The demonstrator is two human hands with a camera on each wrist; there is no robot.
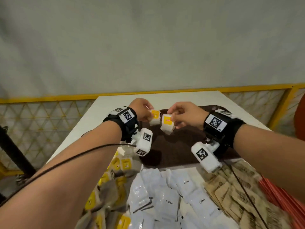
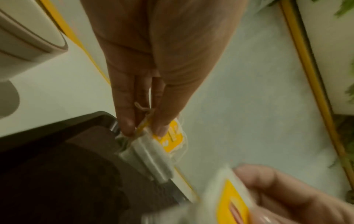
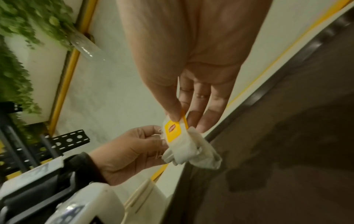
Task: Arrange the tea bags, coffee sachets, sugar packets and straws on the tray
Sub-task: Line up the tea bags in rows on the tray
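My left hand [image 1: 145, 113] pinches a small bunch of white tea bags with yellow tags [image 1: 155, 117] above the far side of the dark brown tray [image 1: 178, 151]. In the left wrist view its thumb and fingers [image 2: 124, 118] clamp that bunch [image 2: 153, 153] at the top. My right hand [image 1: 179, 116] pinches a second bunch of tea bags [image 1: 167, 123] just to the right, also over the tray. In the right wrist view the thumb presses the yellow tag [image 3: 173, 130] and the bags [image 3: 189, 150] hang below it. The two bunches hang close together.
At the near edge of the white table [image 1: 92, 119] lie piles: loose tea bags [image 1: 120, 166] at left, white coffee sachets [image 1: 168, 200] in the middle, brown sugar packets [image 1: 231, 192] to the right, red straws [image 1: 280, 200] at far right. A yellow mesh fence [image 1: 49, 116] runs behind.
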